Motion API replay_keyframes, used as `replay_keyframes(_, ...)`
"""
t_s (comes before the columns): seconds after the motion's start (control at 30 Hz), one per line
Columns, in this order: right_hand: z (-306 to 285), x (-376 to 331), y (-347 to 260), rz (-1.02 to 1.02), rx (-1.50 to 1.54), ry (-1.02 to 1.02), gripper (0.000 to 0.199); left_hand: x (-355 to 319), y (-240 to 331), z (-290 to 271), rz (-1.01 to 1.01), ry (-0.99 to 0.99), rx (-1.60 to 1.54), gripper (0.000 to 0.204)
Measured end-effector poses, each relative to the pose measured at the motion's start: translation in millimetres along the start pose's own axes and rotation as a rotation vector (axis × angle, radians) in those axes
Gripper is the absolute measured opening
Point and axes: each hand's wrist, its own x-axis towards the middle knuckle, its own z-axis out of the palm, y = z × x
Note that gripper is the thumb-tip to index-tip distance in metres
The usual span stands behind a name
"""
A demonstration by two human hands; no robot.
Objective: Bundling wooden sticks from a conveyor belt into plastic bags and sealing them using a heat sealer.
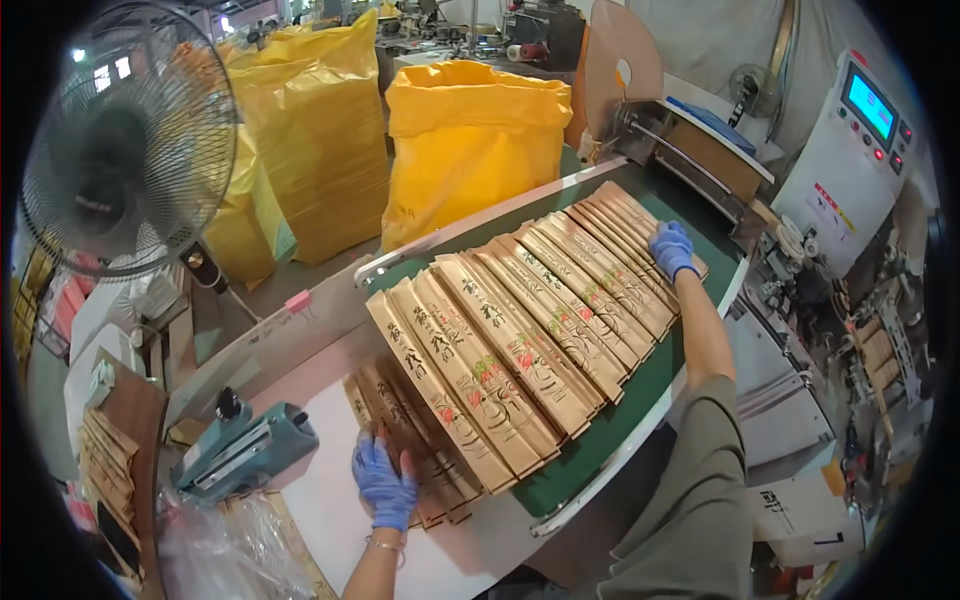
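A long overlapping row of flat brown paper bags, printed in black, red and green, fans across a green conveyor belt. My left hand, in a blue glove, grips the near left end of the row, its thumb apart from the fingers. The bags there hang past the belt over a pale tabletop and look blurred. At the far right end, my blue-gloved right hand has its fingers curled against the last bags. Its fingertips are partly hidden.
A teal metal device sits left of my left hand, with clear plastic film below it. Yellow sacks stand beyond the belt. A large fan is at the upper left, a control panel at the right.
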Motion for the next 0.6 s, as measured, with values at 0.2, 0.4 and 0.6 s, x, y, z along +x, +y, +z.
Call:
replay_keyframes(0.2, -36.3, -141.7, -87.3, -0.554, 0.125, 0.118, 0.031, -6.2, -6.5, 13.3, -0.100, 0.081, -0.108, 0.045)
replay_keyframes(0.4, -108.0, -309.3, -185.3, -0.790, 0.208, 0.124, 0.032, 29.3, -35.7, 1.6, -0.690, -0.045, -1.511, 0.077)
replay_keyframes(0.6, -108.1, -409.8, -298.2, -0.720, 0.303, -0.089, 0.050, 12.2, -37.9, -13.3, -0.837, 0.255, -0.594, 0.105)
